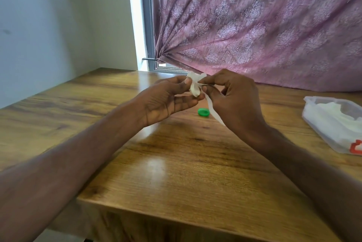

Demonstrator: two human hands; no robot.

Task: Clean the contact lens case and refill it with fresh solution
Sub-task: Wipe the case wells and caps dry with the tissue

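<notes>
While both hands meet just above centre of the frame, the left hand pinches a crumpled white tissue between thumb and fingers, and the right hand curls its fingers round the same tissue from the other side. A strip of the tissue hangs down past the right palm. Whether the contact lens case sits inside the tissue cannot be told. A green cap lies on the wooden table just below the hands, apart from them. At the right edge of the frame rests an open plastic pack of tissues. A pink patterned curtain fills the upper right.
</notes>
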